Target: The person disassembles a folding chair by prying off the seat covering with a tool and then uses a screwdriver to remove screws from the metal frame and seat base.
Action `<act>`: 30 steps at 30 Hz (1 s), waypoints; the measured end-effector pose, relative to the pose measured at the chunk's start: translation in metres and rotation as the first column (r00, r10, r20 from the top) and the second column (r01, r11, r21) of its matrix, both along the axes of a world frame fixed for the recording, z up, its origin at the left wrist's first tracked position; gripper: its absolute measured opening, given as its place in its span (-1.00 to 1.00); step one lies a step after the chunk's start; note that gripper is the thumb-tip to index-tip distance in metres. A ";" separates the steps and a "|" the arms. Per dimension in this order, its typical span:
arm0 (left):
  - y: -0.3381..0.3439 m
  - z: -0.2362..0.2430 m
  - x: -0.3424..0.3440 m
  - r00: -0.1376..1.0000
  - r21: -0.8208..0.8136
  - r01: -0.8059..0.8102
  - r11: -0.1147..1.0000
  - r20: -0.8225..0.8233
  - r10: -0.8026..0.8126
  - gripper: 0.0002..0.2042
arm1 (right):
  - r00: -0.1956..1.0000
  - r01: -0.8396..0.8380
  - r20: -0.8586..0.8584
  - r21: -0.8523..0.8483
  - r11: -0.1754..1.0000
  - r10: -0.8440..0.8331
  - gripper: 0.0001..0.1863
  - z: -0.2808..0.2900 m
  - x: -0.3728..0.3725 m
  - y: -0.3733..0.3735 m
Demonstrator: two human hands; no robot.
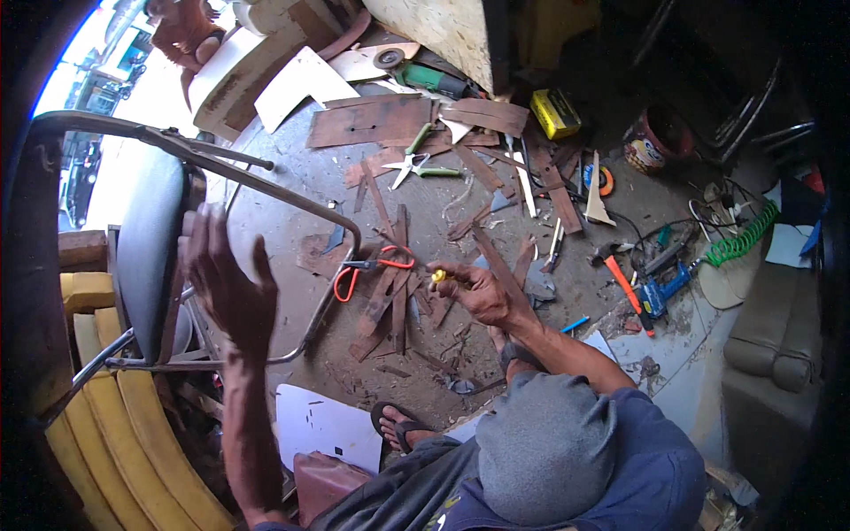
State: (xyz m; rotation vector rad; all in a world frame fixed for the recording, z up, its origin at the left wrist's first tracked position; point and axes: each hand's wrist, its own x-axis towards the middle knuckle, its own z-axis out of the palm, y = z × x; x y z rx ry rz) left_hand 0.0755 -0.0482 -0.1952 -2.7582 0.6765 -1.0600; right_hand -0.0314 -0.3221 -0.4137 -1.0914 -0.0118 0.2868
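My left hand [221,265] is raised beside a metal-framed chair [305,208] tipped over on my left. Its fingers are stretched out and hold nothing. They overlap the edge of the chair's black pad [150,257], though I cannot tell if they touch it. My right hand [482,296] is closed around something with a yellow end [438,276], perhaps a tool handle; the rest is hidden in the fist. Between the hands, by the bent chair tube, lie red-handled scissors [394,257].
Brown scrap strips [376,124] litter the floor, with green-handled shears [416,164] among them. A green angle grinder [434,80], yellow box [555,113] and red bucket [651,142] stand farther off. Right are an orange-handled hammer [624,283] and blue air tool [664,292]. Yellow cushions [133,425] lie lower left.
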 end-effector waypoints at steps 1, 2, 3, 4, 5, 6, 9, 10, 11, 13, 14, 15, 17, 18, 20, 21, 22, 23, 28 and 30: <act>0.003 0.018 0.012 0.998 0.095 -0.049 0.994 0.032 0.046 -0.29 | 1.000 0.013 -0.005 -0.004 1.000 -0.013 -0.60 0.001 0.006 -0.003; 0.007 0.025 0.026 0.988 0.154 -0.152 0.976 0.064 0.144 -0.18 | 1.000 0.020 0.006 -0.040 0.999 -0.020 -0.60 0.003 0.013 -0.008; 0.017 0.031 0.040 0.970 0.205 -0.241 0.949 0.063 0.233 -0.15 | 1.000 0.015 0.021 -0.065 0.998 -0.013 -0.60 0.009 0.021 -0.008; 0.028 0.033 0.054 0.945 0.251 -0.328 0.911 0.068 0.321 -0.13 | 0.999 0.011 0.038 -0.093 0.996 -0.007 -0.59 0.013 0.028 -0.007; 0.035 0.037 0.063 0.926 0.279 -0.374 0.885 0.060 0.373 -0.18 | 0.999 0.017 0.041 -0.061 0.998 -0.015 -0.59 0.012 0.033 -0.003; 0.047 0.039 0.073 0.902 0.308 -0.423 0.852 0.053 0.429 -0.24 | 0.994 0.034 0.106 -0.101 0.994 -0.024 -0.59 0.016 0.039 0.002; 0.090 0.024 0.089 0.948 0.224 -0.317 0.922 0.090 0.304 -0.51 | 0.963 0.107 0.261 -0.160 0.981 -0.062 -0.63 0.024 0.052 0.018; 0.083 0.014 0.095 0.953 0.208 -0.303 0.930 0.076 0.294 -0.51 | 0.955 0.125 0.290 -0.213 0.969 -0.059 -0.65 0.017 0.060 0.016; 0.076 0.005 0.098 0.959 0.193 -0.284 0.939 0.057 0.278 -0.50 | 0.947 0.142 0.318 -0.265 0.954 -0.053 -0.67 0.010 0.072 0.012; 0.064 0.002 0.102 0.967 0.175 -0.254 0.951 0.031 0.252 -0.47 | 0.938 0.152 0.342 -0.277 0.949 -0.051 -0.70 0.005 0.094 0.012; 0.075 0.031 0.075 0.954 0.207 -0.298 0.932 0.048 0.295 -0.46 | 0.946 0.073 0.323 -0.249 0.966 0.011 -0.70 0.005 0.105 0.038; 0.069 0.029 0.071 0.961 0.186 -0.275 0.943 0.032 0.274 -0.45 | 0.957 0.056 0.289 -0.281 0.958 0.029 -0.69 -0.006 0.118 0.043; 0.065 0.028 0.056 0.974 0.138 -0.224 0.965 0.007 0.225 -0.44 | 0.960 -0.012 0.245 -0.451 0.892 0.136 -0.61 -0.008 0.137 0.049; 0.057 0.029 0.046 0.976 0.135 -0.214 0.967 0.002 0.216 -0.45 | 0.939 0.069 0.332 -0.437 0.897 0.090 -0.60 -0.009 0.140 0.056; 0.047 0.027 0.032 0.987 0.129 -0.160 0.979 0.014 0.160 -0.46 | 0.869 0.236 0.495 -0.396 0.887 -0.010 -0.57 -0.020 0.145 0.073; 0.041 0.026 0.025 0.991 0.089 -0.136 0.987 0.024 0.134 -0.47 | 0.757 0.369 0.644 -0.282 0.886 -0.111 -0.52 -0.031 0.151 0.084; 0.042 0.027 0.013 0.987 0.098 -0.161 0.982 0.034 0.158 -0.52 | 0.831 0.276 0.553 -0.328 0.903 -0.053 -0.50 -0.026 0.148 0.093; 0.044 0.023 0.006 0.986 0.048 -0.159 0.986 0.056 0.157 -0.55 | 0.891 0.175 0.455 -0.368 0.913 0.012 -0.49 -0.022 0.139 0.096; 0.040 0.014 0.003 0.961 -0.117 -0.169 0.979 0.201 0.190 -0.50 | 0.959 0.064 0.276 -0.447 0.892 0.070 -0.53 -0.024 0.125 0.101; 0.035 0.014 0.002 0.953 -0.094 -0.181 0.979 0.229 0.198 -0.53 | 0.950 0.104 0.309 -0.443 0.890 0.043 -0.55 -0.029 0.125 0.103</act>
